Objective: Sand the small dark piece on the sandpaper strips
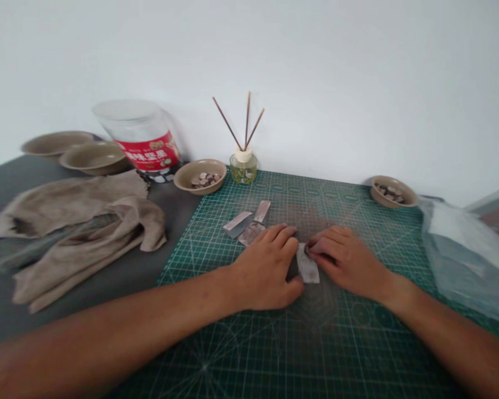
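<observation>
A small pale strip, seemingly worn sandpaper (308,270), lies on the green cutting mat (258,343). My left hand (268,269) rests at its left side, fingers bent, with thumb and forefinger on its edge, holding it down. Over the strip's upper right, my right hand (345,257) is closed in a pinch on a small dark piece (307,250), mostly hidden by the fingertips. Beyond my left hand lie several more worn strips: a brownish strip (263,211), a pale strip (237,220) and a blotched piece (251,234) partly behind my fingers.
A bowl (183,180) and another bowl (407,200) hold small roundish pieces. A reed diffuser (243,169) stands by the wall. Left are a red-labelled plastic jar (149,149), stacked-looking bowls (93,160) and crumpled cloths (87,205). A clear plastic bag (466,255) lies right.
</observation>
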Motion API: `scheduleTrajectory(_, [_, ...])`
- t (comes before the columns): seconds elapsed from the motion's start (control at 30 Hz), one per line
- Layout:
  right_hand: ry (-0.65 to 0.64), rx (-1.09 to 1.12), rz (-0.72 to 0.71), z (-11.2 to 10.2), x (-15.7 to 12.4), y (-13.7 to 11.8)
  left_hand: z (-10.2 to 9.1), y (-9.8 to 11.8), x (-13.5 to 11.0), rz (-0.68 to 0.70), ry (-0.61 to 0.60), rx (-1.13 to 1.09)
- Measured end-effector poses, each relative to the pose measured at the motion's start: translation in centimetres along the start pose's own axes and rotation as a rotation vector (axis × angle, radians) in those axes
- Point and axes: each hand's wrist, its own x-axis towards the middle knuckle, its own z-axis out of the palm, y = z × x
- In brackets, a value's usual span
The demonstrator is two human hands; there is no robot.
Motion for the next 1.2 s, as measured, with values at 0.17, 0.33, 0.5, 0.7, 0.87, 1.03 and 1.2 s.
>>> scheduleTrajectory(0.17, [-0.074, 0.099, -0.075, -0.1, -0.4, -0.7, -0.1, -0.3, 0.3, -0.018, 0.005, -0.032])
scheduleTrajectory(0.33, [-0.021, -0.021, -0.017, 0.3, -0.1, -1.0, -0.1, -0.4, 0.2, -0.012, 0.013, -0.024])
scheduleTrajectory(0.5, [-0.024, 0.050, 0.002, 0.0, -0.2, -0.7, 0.0, -0.3, 0.2, -0.003, 0.019, -0.007])
scheduleTrajectory(0.7, [0.019, -0.026, 0.057, 0.7, -0.1, -1.3, -0.2, -0.2, 0.3, 0.002, 0.001, 0.009])
scheduleTrajectory(0.87, [-0.041, 0.051, 0.000, 0.0, -0.4, -1.4, -0.1, -0.2, 0.2, -0.002, 0.005, 0.010])
scheduleTrajectory(1.03, [0.017, -0.018, -0.015, 0.6, -0.1, -1.4, 0.0, -0.1, 0.2, 0.003, 0.002, 0.008])
scheduleTrajectory(1.2, [-0.011, -0.005, 0.019, 0.0, 0.2, -0.6, -0.1, -0.1, 0.2, 0.000, 0.017, 0.026])
